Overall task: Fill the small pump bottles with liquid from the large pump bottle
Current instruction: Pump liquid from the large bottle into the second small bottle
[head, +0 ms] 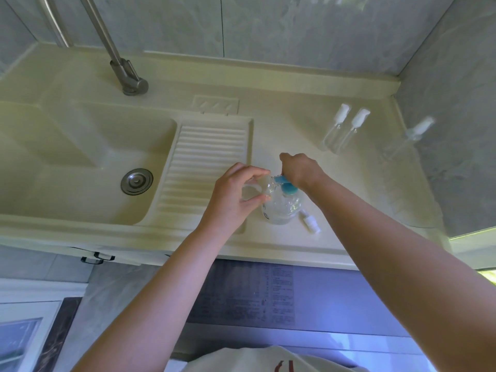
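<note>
— Cream counter (268, 245) with a moulded sink, grey tile behind. What's nearest the front edge?

— A loose white pump top (311, 220), lying on its side just beside the large pump bottle (280, 208), which stands close to the front edge, right of the ribbed drainboard (209, 162).

— And the hands?

— The left hand (236, 194) has its fingers (257, 174) curled round a small clear bottle (264, 187), tipped so its open neck meets the blue spout (281, 180). The right hand (300, 170) is over the blue pump head; its fingers are hidden under the hand, but it seems to grip or press the head. I can't tell exactly how.

— So it's filling in progress?

— I'd judge so. How much liquid is in the small bottle I can't make out.

— How to do it well?

— Keep the neck snug under the spout, press in slow full strokes, and steady the large bottle so it doesn't tip. Stop short of the neck, leaving room for the pump top to go back in.

— Farther back?

— Two small pump bottles (343, 130) stand side by side, capped, toward the back right, looking empty. A third (413, 135) is near the right edge by the wall. The tap (128, 76) rises at the back left.
</note>
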Motion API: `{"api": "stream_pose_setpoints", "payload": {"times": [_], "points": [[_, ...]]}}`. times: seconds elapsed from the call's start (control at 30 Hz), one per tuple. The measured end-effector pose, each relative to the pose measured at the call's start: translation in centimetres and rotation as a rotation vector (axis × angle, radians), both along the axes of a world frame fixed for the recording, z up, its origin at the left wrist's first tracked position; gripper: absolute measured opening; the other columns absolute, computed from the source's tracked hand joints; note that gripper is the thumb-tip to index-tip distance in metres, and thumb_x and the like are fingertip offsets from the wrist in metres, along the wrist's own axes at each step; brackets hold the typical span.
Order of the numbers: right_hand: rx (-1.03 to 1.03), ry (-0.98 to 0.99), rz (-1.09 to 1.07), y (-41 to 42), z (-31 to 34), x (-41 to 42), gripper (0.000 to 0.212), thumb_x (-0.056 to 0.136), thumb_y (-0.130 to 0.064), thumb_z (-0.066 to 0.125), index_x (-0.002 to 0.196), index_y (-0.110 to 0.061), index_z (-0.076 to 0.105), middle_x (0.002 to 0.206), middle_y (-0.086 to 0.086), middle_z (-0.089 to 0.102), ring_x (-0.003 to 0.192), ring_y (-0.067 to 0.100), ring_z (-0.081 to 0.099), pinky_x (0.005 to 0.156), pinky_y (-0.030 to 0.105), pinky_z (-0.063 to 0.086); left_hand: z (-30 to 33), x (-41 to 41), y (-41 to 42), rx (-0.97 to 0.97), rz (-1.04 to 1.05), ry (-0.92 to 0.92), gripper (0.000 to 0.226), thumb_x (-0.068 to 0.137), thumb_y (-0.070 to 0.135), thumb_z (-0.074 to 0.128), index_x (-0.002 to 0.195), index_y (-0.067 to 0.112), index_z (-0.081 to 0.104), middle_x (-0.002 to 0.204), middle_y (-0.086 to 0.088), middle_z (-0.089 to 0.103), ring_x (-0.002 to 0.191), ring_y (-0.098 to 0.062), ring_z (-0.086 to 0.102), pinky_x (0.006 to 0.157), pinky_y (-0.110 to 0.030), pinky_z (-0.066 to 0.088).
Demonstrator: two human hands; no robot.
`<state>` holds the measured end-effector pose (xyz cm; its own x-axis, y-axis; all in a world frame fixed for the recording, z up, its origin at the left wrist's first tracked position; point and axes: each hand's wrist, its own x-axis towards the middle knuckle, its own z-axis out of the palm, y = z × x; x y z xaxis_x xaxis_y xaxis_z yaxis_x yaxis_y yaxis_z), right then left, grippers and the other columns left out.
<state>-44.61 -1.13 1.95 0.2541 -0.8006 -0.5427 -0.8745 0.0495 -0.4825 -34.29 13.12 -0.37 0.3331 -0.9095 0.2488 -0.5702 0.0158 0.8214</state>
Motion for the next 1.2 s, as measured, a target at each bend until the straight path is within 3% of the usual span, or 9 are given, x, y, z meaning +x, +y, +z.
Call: {"api": "stream_pose_setpoints", "payload": {"times": [0.1, 0.23, 0.33, 0.4, 0.57, 0.73, 0.8, 1.03, 1.2], "points": [[-0.004, -0.026, -0.03, -0.2, 0.1, -0.1, 0.042, 0.096, -0.035, 0.032, 0.102, -0.006, 0.062, 0.097, 0.014, 0.061, 0.085, 0.031, 0.053, 0.075, 0.034, 0.04, 0.1, 0.1, 0.0, -0.006, 0.0, -0.003, 0.047, 0.069, 0.005, 0.086, 0.113, 0.013, 0.071, 0.105, 0.0, 0.062, 0.093, -0.012, 0.066, 0.087, -0.006, 0.042], [-0.104, 0.031, -0.02, 0.2, -0.2, 0.0, 0.031, 0.095, -0.03, 0.031, 0.074, -0.012, 0.045, 0.078, 0.008, 0.049, 0.078, 0.03, 0.048, 0.068, 0.033, 0.034, 0.0, 0.1, -0.2, -0.003, 0.011, -0.004, 0.047, 0.068, 0.006, 0.086, 0.112, 0.014, 0.071, 0.104, 0.002, 0.062, 0.092, -0.011, 0.065, 0.088, -0.007, 0.042], [-0.135, 0.028, -0.008, 0.5, -0.5, 0.1, 0.03, 0.095, -0.025, 0.028, 0.069, -0.013, 0.039, 0.075, 0.007, 0.044, 0.067, 0.024, 0.042, 0.058, 0.031, 0.029, -0.3, 0.0, -0.1, -0.001, 0.015, 0.001, 0.047, 0.068, 0.006, 0.086, 0.112, 0.014, 0.071, 0.104, 0.002, 0.062, 0.092, -0.011, 0.066, 0.088, -0.008, 0.043], [-0.109, -0.009, -0.009, 0.5, -0.3, 0.0, 0.032, 0.095, -0.029, 0.029, 0.075, -0.011, 0.047, 0.079, 0.009, 0.049, 0.07, 0.026, 0.045, 0.059, 0.031, 0.03, -0.3, -0.1, -0.1, -0.005, 0.014, -0.001, 0.047, 0.068, 0.005, 0.086, 0.111, 0.014, 0.071, 0.104, 0.003, 0.062, 0.092, -0.011, 0.065, 0.088, -0.007, 0.042], [-0.016, -0.052, -0.029, 0.2, 0.4, -0.2, 0.05, 0.095, -0.043, 0.03, 0.104, -0.007, 0.063, 0.099, 0.013, 0.063, 0.092, 0.032, 0.058, 0.087, 0.037, 0.045, 0.2, 0.0, 0.0, -0.012, 0.006, 0.0, 0.047, 0.068, 0.005, 0.086, 0.112, 0.013, 0.071, 0.104, 0.003, 0.062, 0.092, -0.011, 0.065, 0.086, -0.004, 0.041], [-0.117, -0.015, -0.003, 0.3, -0.1, -0.1, 0.035, 0.096, -0.034, 0.03, 0.074, -0.011, 0.045, 0.083, 0.011, 0.052, 0.074, 0.028, 0.049, 0.064, 0.034, 0.034, 0.2, -0.1, 0.0, -0.008, 0.003, 0.013, 0.047, 0.069, 0.005, 0.086, 0.112, 0.013, 0.071, 0.105, 0.003, 0.061, 0.092, -0.011, 0.066, 0.086, -0.005, 0.041], [-0.141, -0.014, -0.006, 0.5, -0.5, 0.0, 0.034, 0.098, -0.028, 0.028, 0.07, -0.012, 0.039, 0.082, 0.012, 0.049, 0.078, 0.033, 0.046, 0.064, 0.034, 0.034, 0.1, -0.1, 0.0, 0.001, 0.003, 0.015, 0.046, 0.069, 0.005, 0.086, 0.112, 0.013, 0.071, 0.104, 0.003, 0.061, 0.092, -0.011, 0.066, 0.087, -0.006, 0.042], [-0.027, -0.021, -0.004, 0.2, 0.7, 0.1, 0.048, 0.097, -0.043, 0.03, 0.105, -0.008, 0.06, 0.098, 0.014, 0.059, 0.089, 0.032, 0.056, 0.078, 0.035, 0.042, 0.3, -0.1, 0.0, -0.003, 0.001, 0.003, 0.047, 0.069, 0.007, 0.086, 0.113, 0.013, 0.071, 0.107, 0.001, 0.063, 0.09, -0.009, 0.066, 0.087, -0.004, 0.041], [-0.07, -0.013, -0.012, 0.3, 0.2, -0.1, 0.035, 0.096, -0.035, 0.031, 0.086, -0.009, 0.052, 0.09, 0.013, 0.054, 0.084, 0.032, 0.051, 0.073, 0.034, 0.038, 0.4, -0.1, 0.1, -0.005, 0.009, -0.001, 0.047, 0.069, 0.007, 0.086, 0.113, 0.013, 0.071, 0.106, 0.002, 0.062, 0.09, -0.007, 0.064, 0.086, -0.004, 0.041]]}}
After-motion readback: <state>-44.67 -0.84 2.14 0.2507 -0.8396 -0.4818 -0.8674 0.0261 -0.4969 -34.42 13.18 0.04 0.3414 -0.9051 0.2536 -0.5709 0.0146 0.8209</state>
